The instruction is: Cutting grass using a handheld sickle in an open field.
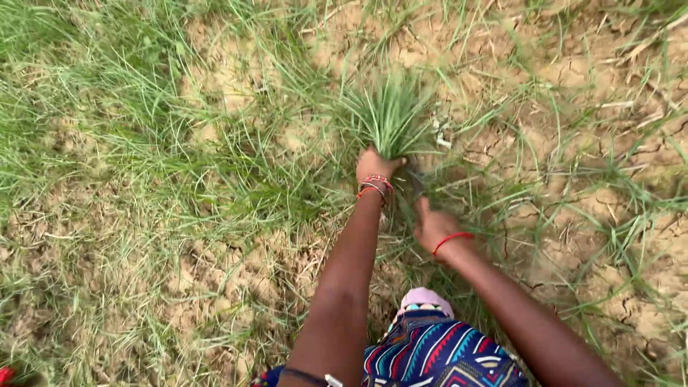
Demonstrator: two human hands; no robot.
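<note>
My left hand (pixel 375 165) is closed around the base of a bunch of green grass (pixel 390 115) that fans upward from my fist. Red bangles ring that wrist. My right hand (pixel 432 224), with a red thread on the wrist, is closed on the handle of a dark curved blade (pixel 416 185), apparently a sickle, whose tip reaches toward the bottom of the held grass. The blade is mostly hidden among the stems. Both arms stretch forward from the bottom of the head view.
Dry, cracked pale soil (pixel 573 79) spreads to the right and top, with sparse blades. Thicker grass (pixel 107 107) covers the left. My patterned blue and red cloth (pixel 437 355) and a pink sandal toe (pixel 425 297) show at the bottom.
</note>
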